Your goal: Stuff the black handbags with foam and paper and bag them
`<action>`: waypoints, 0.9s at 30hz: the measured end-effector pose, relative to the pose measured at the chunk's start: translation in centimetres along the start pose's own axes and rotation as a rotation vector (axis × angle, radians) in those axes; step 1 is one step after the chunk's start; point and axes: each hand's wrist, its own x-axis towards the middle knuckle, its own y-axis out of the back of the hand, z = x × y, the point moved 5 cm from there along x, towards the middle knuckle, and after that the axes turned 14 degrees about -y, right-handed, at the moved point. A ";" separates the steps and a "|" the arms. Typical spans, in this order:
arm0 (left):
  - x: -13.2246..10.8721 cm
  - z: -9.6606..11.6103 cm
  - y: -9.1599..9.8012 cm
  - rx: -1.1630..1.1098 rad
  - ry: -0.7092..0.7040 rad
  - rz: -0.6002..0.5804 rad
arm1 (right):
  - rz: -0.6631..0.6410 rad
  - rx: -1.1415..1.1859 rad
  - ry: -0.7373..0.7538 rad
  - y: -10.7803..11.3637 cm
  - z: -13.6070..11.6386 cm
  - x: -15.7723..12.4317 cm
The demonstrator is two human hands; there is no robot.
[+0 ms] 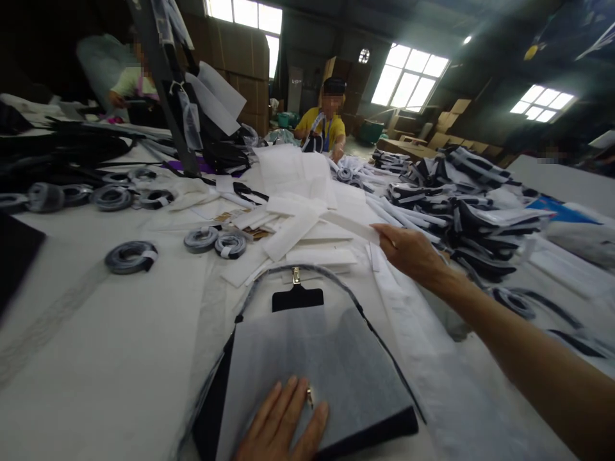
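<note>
A black handbag (209, 410) lies on the table in front of me, with a translucent white sheet (355, 358) spread over its body. My left hand (283, 422) rests flat on that sheet, fingers spread, beside a small gold clasp (309, 396). Above the sheet shows a black flap tab with a gold buckle (296, 275), and the wrapped strap (358, 301) arches around it. Off to the right, my right hand (401, 246) pinches the end of a white foam strip (353, 226), whose other end lies over the strip pile.
White foam strips (293, 237) are heaped beyond the bag. Rolled grey straps (131, 256) lie to the left. Black bags in white wrapping (475, 192) are stacked at right. A dark post (166, 83) rises at left. A person in yellow (312, 121) works across the table.
</note>
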 end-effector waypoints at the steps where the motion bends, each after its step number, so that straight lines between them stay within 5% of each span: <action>1: 0.0 -0.1 0.1 0.000 -0.019 -0.003 | 0.038 0.014 0.019 1.1 0.2 -1.0; 3: 0.1 -0.4 0.6 -0.017 -0.002 -0.006 | 0.047 0.003 0.034 2.0 0.5 -3.1; 6: 0.3 -0.7 1.2 -0.060 0.028 0.022 | -0.121 -0.083 0.033 0.5 -0.1 -5.5; 10: 0.1 -1.3 1.2 -0.294 0.095 -0.014 | -0.146 0.104 0.222 0.2 -6.3 -8.8; 14: 0.1 -2.9 1.2 -0.765 0.390 -0.124 | -0.335 0.346 0.422 0.0 -14.2 -13.0; 18: 0.5 -4.6 2.3 -1.130 0.723 -0.187 | -0.517 0.297 0.401 -3.3 -16.4 -16.0; 20: 1.5 -5.0 3.2 -1.104 0.697 -0.258 | -0.478 0.299 0.387 -4.5 -16.1 -16.9; 23: 4.0 -4.8 3.6 -0.845 0.465 -0.486 | -0.423 0.326 0.363 -5.4 -15.4 -17.6; 27: 6.4 -5.5 1.6 -0.407 0.393 -0.634 | -0.396 0.379 0.333 -5.5 -15.2 -17.8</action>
